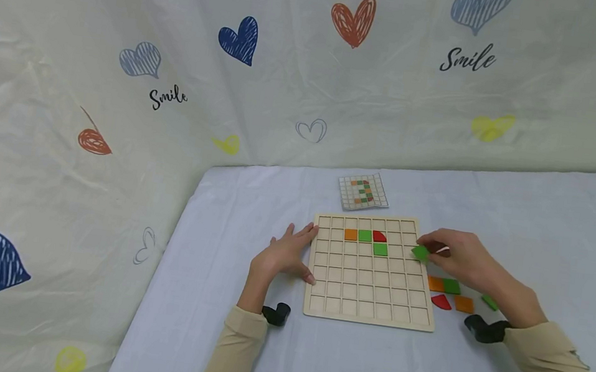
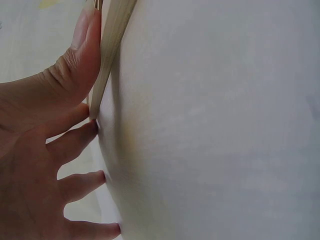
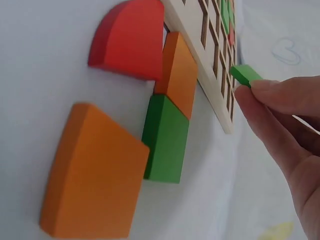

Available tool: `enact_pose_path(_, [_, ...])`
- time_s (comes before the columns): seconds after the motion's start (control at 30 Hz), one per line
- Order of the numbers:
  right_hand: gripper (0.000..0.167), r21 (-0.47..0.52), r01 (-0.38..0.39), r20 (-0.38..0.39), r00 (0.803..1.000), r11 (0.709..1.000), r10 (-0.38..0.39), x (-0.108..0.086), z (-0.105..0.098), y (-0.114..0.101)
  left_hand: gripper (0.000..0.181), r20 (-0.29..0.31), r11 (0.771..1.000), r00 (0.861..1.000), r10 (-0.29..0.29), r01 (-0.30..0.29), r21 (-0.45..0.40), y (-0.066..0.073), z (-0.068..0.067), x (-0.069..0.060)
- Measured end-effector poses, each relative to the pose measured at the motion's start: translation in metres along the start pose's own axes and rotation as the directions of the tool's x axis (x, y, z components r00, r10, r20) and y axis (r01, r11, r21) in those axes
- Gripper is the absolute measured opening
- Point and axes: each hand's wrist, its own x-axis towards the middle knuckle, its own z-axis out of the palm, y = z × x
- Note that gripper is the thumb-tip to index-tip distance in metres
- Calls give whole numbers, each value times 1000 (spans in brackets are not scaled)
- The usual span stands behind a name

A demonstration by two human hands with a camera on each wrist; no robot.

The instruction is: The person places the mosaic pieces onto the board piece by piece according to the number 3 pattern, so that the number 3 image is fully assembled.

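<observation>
A wooden grid board (image 1: pixel 363 289) lies on the table; in its upper cells sit an orange square tile (image 1: pixel 350 234), two green square tiles (image 1: pixel 364 235) and a red quarter-circle tile (image 1: pixel 378 236). My left hand (image 1: pixel 283 256) rests against the board's left edge with spread fingers, the thumb on the frame. Over the board's right edge, my right hand (image 1: pixel 458 254) pinches a green tile (image 1: pixel 420 253) between thumb and fingertips. In the right wrist view this green tile (image 3: pixel 245 74) is held beyond the board's frame, clear of the cells.
Right of the board lie loose tiles: a red quarter-circle (image 3: pixel 130 40), orange squares (image 3: pixel 97 175) and green ones (image 3: pixel 167 142), one green tile (image 1: pixel 489 302) near the right wrist. A pattern card (image 1: pixel 363 191) with a small coloured grid lies behind the board. A heart-printed cloth (image 1: pixel 281 96) hangs behind.
</observation>
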Motion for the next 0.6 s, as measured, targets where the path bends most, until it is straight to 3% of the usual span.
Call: enact_pose_path(0.6, [27,15,34,15,999,999,-35,9,14,-15,117,2,1000,1000,-1,1,6,0,1,0])
